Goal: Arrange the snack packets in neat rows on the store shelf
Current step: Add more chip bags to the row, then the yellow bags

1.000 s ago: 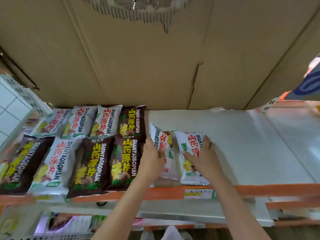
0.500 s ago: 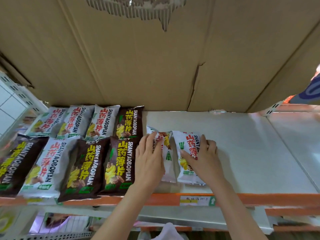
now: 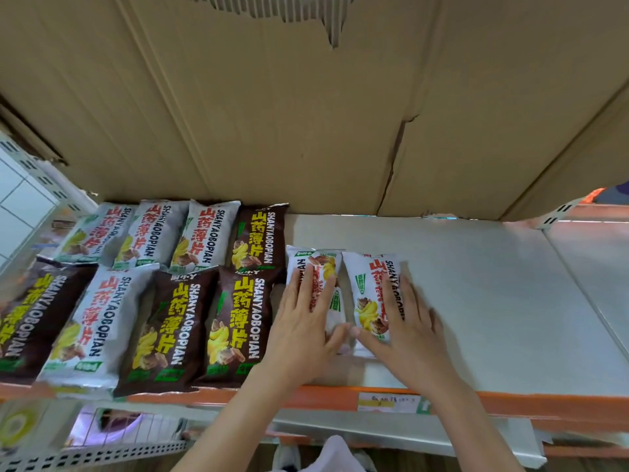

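Observation:
Two white snack packets lie side by side on the grey shelf [image 3: 483, 301], right of the arranged rows. My left hand [image 3: 303, 321] rests flat, fingers straight, on the left white packet [image 3: 332, 267]. My right hand [image 3: 405, 321] lies flat on the right white packet [image 3: 366, 287], thumb at its near end. To the left, a back row of three white packets [image 3: 204, 233] and a brown one [image 3: 258, 240] sits behind a front row of brown packets [image 3: 235, 325] and a white one [image 3: 98, 318].
Cardboard sheets [image 3: 306, 114] line the back of the shelf. An orange front rail [image 3: 510, 403] with a price label [image 3: 388, 401] runs along the shelf edge. Bare grey shelf stretches to the right. A lower wire shelf [image 3: 102, 441] shows below left.
Both hands have flattened onto the two white packets, which now lie straighter and closer to the brown packets. The view has shifted slightly right.

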{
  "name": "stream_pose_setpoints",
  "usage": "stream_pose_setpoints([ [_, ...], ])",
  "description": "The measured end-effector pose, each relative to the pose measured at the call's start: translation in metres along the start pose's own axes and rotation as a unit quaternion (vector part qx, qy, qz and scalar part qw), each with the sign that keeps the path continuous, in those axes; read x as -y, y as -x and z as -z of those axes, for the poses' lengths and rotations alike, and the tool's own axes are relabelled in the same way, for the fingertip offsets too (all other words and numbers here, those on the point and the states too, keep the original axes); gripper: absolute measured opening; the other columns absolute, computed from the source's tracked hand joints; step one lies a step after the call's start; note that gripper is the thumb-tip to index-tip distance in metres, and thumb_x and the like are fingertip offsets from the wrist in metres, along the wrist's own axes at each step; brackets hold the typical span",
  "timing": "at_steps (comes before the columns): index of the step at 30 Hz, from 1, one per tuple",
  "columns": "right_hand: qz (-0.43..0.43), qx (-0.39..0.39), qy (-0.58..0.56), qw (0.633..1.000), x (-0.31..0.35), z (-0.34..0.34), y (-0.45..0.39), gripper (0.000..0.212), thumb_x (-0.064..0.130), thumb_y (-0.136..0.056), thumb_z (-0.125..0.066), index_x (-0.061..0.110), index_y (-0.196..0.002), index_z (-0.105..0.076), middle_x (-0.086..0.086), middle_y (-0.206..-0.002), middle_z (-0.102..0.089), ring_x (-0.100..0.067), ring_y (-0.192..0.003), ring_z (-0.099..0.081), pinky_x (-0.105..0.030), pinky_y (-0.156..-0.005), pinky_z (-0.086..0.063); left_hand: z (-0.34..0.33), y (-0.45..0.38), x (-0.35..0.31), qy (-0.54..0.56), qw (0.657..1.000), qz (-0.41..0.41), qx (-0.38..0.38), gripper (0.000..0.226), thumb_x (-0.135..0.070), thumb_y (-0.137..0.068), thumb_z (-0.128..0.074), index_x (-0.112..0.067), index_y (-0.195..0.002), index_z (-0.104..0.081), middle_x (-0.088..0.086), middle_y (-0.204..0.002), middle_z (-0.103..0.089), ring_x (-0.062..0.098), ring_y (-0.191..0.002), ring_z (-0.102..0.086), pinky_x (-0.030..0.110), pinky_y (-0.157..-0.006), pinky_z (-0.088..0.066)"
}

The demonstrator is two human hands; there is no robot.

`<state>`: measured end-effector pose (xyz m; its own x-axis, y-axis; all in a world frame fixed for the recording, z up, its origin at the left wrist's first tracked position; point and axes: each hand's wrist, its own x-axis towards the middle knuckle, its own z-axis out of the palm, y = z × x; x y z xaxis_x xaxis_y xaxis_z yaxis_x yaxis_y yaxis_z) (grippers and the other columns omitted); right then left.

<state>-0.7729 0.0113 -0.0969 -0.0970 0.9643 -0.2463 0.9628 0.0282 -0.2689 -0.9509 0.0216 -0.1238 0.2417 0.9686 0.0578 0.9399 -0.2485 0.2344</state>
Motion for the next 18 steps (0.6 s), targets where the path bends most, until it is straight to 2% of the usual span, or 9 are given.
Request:
stream_pose_setpoints([
  [2, -0.002, 0.007, 0.006, 1.0, 0.0, 0.003, -0.011, 0.101, 0.09, -0.061, 0.002, 0.028, -0.133, 0.038, 0.004, -0.144, 0.039, -0.013, -0.137, 0.028, -0.043, -0.115, 0.002, 0.004, -0.012, 0.002, -0.003, 1.0, 0.002, 0.016, 0.082, -0.067, -0.079, -0.005, -0.023, -0.148, 0.004, 0.013, -0.156, 0.011, 0.029, -0.142, 0.018, 0.036, -0.113, 0.012],
  [3, -0.003, 0.008, 0.012, 1.0, 0.001, 0.004, -0.018, 0.095, 0.083, -0.075, -0.012, 0.028, -0.138, 0.032, 0.002, -0.148, 0.035, -0.016, -0.14, 0.024, -0.043, -0.115, 0.001, 0.005, -0.02, 0.003, -0.004, 1.0, 0.009, 0.029, 0.086, -0.068, -0.076, -0.001, -0.023, -0.148, 0.006, 0.013, -0.156, 0.013, 0.029, -0.142, 0.019, 0.034, -0.111, 0.015],
  [5, -0.003, 0.0, 0.016, 1.0, 0.002, 0.007, -0.033, 0.086, 0.067, -0.087, -0.027, 0.027, -0.144, 0.024, -0.001, -0.153, 0.027, -0.02, -0.143, 0.017, -0.044, -0.116, -0.001, 0.008, -0.037, 0.005, -0.012, 0.998, 0.023, 0.051, 0.09, -0.068, -0.071, 0.005, -0.023, -0.148, 0.009, 0.013, -0.155, 0.015, 0.029, -0.142, 0.02, 0.035, -0.111, 0.014],
  [7, -0.001, -0.01, 0.018, 1.0, 0.005, 0.009, -0.05, 0.084, 0.063, -0.089, -0.031, 0.028, -0.146, 0.02, -0.002, -0.155, 0.022, -0.021, -0.144, 0.013, -0.046, -0.116, -0.002, 0.012, -0.054, 0.006, -0.025, 0.996, 0.039, 0.077, 0.086, -0.069, -0.08, -0.004, -0.02, -0.149, 0.008, 0.016, -0.155, 0.015, 0.031, -0.142, 0.018, 0.038, -0.114, 0.01],
  [10, -0.001, -0.017, 0.022, 1.0, 0.011, 0.012, -0.073, 0.083, 0.063, -0.089, -0.032, 0.029, -0.147, 0.016, -0.003, -0.156, 0.018, -0.022, -0.144, 0.009, -0.047, -0.116, -0.005, 0.02, -0.074, 0.011, -0.024, 0.993, 0.052, 0.105, 0.076, -0.057, -0.094, -0.028, -0.017, -0.149, 0.006, 0.019, -0.155, 0.014, 0.034, -0.142, 0.016, 0.042, -0.115, 0.006],
  [18, -0.036, -0.03, -0.003, 0.999, 0.025, 0.014, -0.1, 0.077, 0.058, -0.091, -0.036, 0.032, -0.148, 0.009, 0.001, -0.157, 0.012, -0.023, -0.144, 0.003, -0.048, -0.114, -0.011, 0.026, -0.093, 0.02, -0.022, 0.99, 0.038, 0.133, 0.076, -0.056, -0.094, -0.024, -0.015, -0.148, 0.009, 0.02, -0.154, 0.015, 0.036, -0.142, 0.014, 0.043, -0.115, 0.003],
])
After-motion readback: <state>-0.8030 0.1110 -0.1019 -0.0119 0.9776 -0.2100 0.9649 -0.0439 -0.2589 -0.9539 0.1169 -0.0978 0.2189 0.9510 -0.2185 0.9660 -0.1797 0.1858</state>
